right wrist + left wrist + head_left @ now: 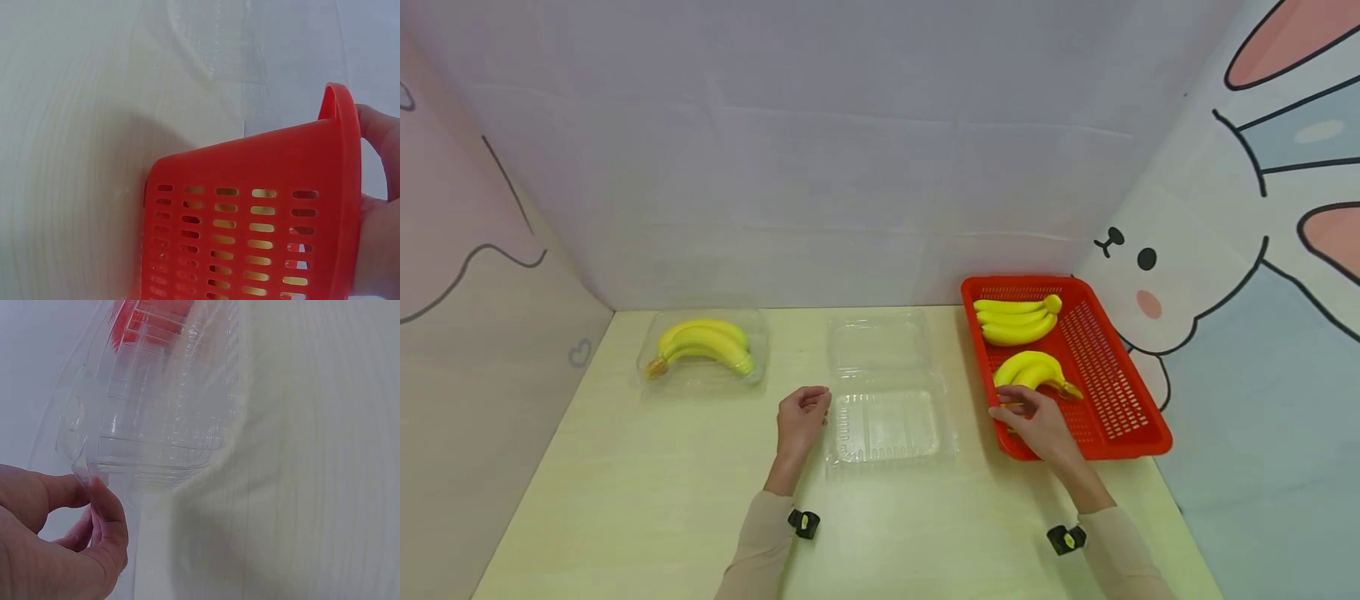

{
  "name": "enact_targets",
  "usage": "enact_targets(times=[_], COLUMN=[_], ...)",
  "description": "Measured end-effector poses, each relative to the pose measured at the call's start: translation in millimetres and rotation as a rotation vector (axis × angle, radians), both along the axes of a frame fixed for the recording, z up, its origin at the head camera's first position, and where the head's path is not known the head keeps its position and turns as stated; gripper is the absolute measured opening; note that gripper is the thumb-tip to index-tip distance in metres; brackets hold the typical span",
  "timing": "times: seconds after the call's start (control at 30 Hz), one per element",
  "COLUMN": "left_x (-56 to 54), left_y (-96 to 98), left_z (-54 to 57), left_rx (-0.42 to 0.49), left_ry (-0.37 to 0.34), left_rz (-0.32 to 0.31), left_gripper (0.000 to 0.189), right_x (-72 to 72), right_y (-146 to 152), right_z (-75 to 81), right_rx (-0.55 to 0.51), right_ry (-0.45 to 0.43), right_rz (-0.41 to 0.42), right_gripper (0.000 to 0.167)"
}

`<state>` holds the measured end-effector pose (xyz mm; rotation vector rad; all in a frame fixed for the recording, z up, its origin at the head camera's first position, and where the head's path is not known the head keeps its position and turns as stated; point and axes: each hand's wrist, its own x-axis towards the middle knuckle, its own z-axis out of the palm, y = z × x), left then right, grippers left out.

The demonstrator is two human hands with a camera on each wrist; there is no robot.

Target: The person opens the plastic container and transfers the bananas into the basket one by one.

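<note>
An unfolded clear plastic clamshell container [887,425] lies on the table, its lid half [880,343] on the far side. My left hand [803,421] pinches its left edge between thumb and forefinger; the left wrist view shows the fingertips [103,494] at the container's corner [84,465]. At the near left of a red basket [1123,417], my right hand [1037,421] reaches over the rim, fingers bent, touching or just above bananas. One banana bunch [1026,367] lies just beyond it, another bunch [1015,321] farther back. The basket wall [250,150] hides its fingertips in the right wrist view.
At the table's far left, a clear container [760,354] holds a bunch of bananas [703,342]. A pale cloth wall [820,183] stands along the back edge. To the right is a printed panel [1240,400] with a rabbit drawing, close to the basket.
</note>
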<state>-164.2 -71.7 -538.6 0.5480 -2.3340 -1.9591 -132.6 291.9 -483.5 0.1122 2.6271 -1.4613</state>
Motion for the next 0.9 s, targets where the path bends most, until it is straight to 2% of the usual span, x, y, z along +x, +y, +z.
enact_targets(times=[0.57, 0.9], left_x=[-7.7, -13.6], left_y=[10.2, 18.9], left_z=[-0.2, -0.4], left_rx=[0.037, 0.052], left_ry=[0.056, 0.054], left_rz=[-0.016, -0.024], left_gripper=[0.015, 0.015], right_x=[0.7, 0.9], right_y=[-2.8, -1.7], right_z=[-0.1, 1.1], right_rx=[-0.002, -0.005], right_ry=[-0.005, 0.001], right_rz=[-0.004, -0.011], right_gripper=[0.049, 0.049])
